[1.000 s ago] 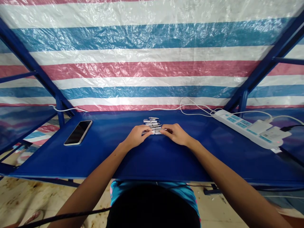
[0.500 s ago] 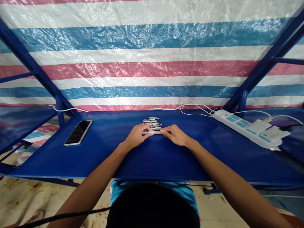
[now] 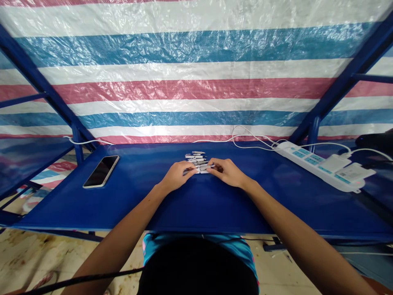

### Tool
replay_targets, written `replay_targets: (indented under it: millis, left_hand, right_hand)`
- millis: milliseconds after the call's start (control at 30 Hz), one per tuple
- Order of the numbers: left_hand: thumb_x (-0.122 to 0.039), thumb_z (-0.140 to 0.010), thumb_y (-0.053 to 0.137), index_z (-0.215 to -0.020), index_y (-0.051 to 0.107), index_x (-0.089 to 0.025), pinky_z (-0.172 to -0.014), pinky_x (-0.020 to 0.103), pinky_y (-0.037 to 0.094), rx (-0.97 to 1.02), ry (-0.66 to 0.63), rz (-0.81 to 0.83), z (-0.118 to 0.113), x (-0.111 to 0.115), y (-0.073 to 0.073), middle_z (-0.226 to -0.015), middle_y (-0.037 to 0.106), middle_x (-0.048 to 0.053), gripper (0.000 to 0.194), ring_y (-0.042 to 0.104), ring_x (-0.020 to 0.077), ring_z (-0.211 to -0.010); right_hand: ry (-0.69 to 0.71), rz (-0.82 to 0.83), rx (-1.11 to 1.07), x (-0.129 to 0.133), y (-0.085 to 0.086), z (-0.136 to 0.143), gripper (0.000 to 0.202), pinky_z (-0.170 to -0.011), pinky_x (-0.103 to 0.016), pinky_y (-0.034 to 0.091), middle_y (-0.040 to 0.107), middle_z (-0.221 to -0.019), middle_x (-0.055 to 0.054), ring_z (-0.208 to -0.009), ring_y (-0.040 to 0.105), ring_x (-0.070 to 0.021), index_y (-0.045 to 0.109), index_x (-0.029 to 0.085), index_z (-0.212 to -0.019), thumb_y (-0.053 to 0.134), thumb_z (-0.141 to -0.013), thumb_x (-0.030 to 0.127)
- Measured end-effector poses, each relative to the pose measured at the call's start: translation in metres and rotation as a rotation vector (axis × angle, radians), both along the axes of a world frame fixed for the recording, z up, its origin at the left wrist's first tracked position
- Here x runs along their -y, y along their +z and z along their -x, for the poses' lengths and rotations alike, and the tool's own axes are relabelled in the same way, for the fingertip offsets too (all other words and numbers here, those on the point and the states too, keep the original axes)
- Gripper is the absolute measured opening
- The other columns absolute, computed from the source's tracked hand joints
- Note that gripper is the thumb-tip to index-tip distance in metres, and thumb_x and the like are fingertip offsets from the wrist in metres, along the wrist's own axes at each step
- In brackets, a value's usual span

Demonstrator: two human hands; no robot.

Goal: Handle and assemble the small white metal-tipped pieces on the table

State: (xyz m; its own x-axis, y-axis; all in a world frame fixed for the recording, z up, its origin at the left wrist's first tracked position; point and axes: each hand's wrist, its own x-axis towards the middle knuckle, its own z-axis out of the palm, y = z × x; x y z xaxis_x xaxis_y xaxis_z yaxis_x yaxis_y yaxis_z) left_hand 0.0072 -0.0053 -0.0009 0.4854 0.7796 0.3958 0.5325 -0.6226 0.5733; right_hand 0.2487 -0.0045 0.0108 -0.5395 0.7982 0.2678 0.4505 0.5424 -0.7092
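Observation:
Several white and grey pens [image 3: 196, 156] lie side by side in a small stack at the middle of the blue table. At the near end of the stack, my left hand [image 3: 179, 175] pinches the left end of a pen [image 3: 202, 168] between thumb and fingers. Its other end is between the thumb and curled fingers of my right hand [image 3: 226, 172]. Close below it lies another white pen, partly covered by my fingertips. My fingers hide both ends of the held pen.
A phone [image 3: 101, 172] lies face up on the left of the blue table [image 3: 208, 209]. To the right is a white power strip [image 3: 319, 166] with plugged-in chargers and white cables [image 3: 251, 141]. Blue metal frame bars [image 3: 334, 90] and a striped plastic sheet [image 3: 196, 88] stand behind.
My right hand has shifted slightly up, its fingers curling more around the pen's right end. My left hand has barely moved. A dark object has appeared at the far right edge.

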Motion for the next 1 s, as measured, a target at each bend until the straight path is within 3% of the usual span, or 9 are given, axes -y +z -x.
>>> replay_targets:
  millis: [233,700,867,1000]
  left_hand:
    - [-0.033,-0.093,0.066,-0.086,0.072,-0.019,-0.079,0.030,0.054,0.017,0.006,-0.032,-0.0003,-0.0008,-0.0014,-0.086,0.075,0.005,0.016,0.070,0.0207,-0.081]
    - [-0.028,-0.092,0.068,-0.083,0.066,-0.020,-0.085,0.032,0.055,0.039,-0.003,-0.058,-0.0006,-0.0004,-0.0015,-0.090,0.073,0.005,0.012,0.069,0.0214,-0.086]
    - [-0.033,-0.096,0.063,-0.088,0.071,-0.021,-0.083,0.032,0.054,-0.032,0.008,-0.044,-0.0003,0.0007,-0.0002,-0.090,0.075,0.005,0.016,0.070,0.0219,-0.086]
    - [-0.033,-0.099,0.058,-0.090,0.074,-0.021,-0.081,0.031,0.053,-0.058,0.003,-0.042,-0.0003,0.0008,0.0016,-0.090,0.076,0.006,0.022,0.070,0.0221,-0.085]
  right_hand:
    - [0.040,-0.011,0.029,-0.0011,0.0005,0.0015,0.056,-0.059,-0.028,0.031,0.050,-0.058,0.001,-0.054,0.040,-0.0132,0.054,0.020,-0.069,0.042,-0.096,0.068]
    - [0.049,0.005,0.093,0.0004,-0.0008,0.0045,0.069,-0.059,-0.029,0.029,0.039,-0.052,0.002,-0.053,0.038,-0.0125,0.042,0.021,-0.058,0.026,-0.099,0.073]
    - [0.021,-0.008,0.066,0.0001,0.0002,0.0027,0.063,-0.060,-0.028,0.032,0.048,-0.058,0.002,-0.055,0.042,-0.0134,0.056,0.019,-0.071,0.034,-0.098,0.071]
    - [-0.013,0.006,0.011,0.0006,0.0008,0.0018,0.051,-0.058,-0.027,0.031,0.049,-0.057,0.004,-0.053,0.041,-0.0134,0.059,0.020,-0.086,0.047,-0.093,0.070]
